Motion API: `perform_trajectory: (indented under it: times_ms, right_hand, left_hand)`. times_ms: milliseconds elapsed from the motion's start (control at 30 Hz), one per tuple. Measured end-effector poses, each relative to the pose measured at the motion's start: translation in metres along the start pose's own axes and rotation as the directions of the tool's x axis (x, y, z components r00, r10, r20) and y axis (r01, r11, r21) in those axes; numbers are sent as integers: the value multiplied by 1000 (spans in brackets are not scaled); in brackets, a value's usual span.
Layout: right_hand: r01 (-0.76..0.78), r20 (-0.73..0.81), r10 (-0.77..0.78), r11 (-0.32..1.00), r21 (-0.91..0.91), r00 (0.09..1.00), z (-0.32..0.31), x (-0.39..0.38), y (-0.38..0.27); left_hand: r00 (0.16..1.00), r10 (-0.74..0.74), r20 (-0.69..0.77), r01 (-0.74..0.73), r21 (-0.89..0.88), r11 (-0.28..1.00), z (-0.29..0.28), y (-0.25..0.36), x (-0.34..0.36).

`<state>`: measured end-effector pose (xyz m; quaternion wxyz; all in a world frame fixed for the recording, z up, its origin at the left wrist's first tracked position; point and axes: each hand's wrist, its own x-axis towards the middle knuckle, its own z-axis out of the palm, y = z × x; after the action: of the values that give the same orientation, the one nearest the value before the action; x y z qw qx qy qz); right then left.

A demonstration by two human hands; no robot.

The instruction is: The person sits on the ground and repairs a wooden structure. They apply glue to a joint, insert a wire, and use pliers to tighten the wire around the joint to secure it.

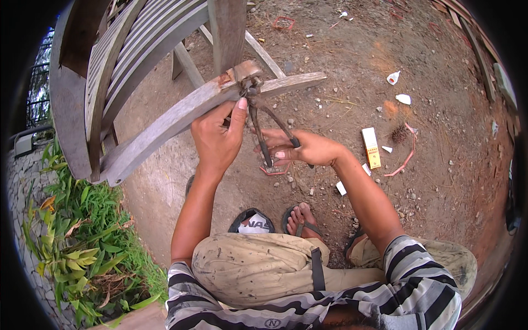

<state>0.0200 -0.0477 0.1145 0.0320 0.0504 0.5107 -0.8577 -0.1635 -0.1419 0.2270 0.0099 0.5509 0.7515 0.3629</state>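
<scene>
A weathered wooden chair [146,60] with a slatted surface stands tilted at the upper left. One of its curved wooden bars [181,113] reaches toward me, ending in a chipped, reddish-brown patch. My left hand [217,132] is closed around the underside of this bar, its thumb up beside the jaws of a rusty pair of pincers [255,120]. Those jaws sit at the bar's end; whether they grip a nail or other metal there is too small to tell. My right hand [308,148] is closed on the pincers' handles, which stand apart from each other.
Beyond my right hand, a white and yellow box [371,148] lies on the dirt among white scraps. A small white bottle [392,78] and a pinecone [400,133] lie farther right. Leafy plants [82,236] border the left side. A black-rimmed item [252,221] is near my foot.
</scene>
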Motion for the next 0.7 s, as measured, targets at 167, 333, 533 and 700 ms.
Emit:
perform_trajectory:
  times_ms: [167,333,533,700]
  right_hand:
    - [23,-7,-23,1000,-21,1000,-1,3,3]
    - [125,-83,-155,949,-291,984,3,6,11]
    - [11,-215,-97,929,-370,972,3,5,12]
    - [98,-103,-151,911,-400,983,1,0,-2]
  left_hand:
    - [1000,7,29,-8,24,1000,-3,1,0]
    - [999,28,14,-28,15,999,-1,-1,0]
    - [998,41,49,-45,97,994,-2,-4,-1]
    - [993,110,53,-116,148,982,-2,-6,1]
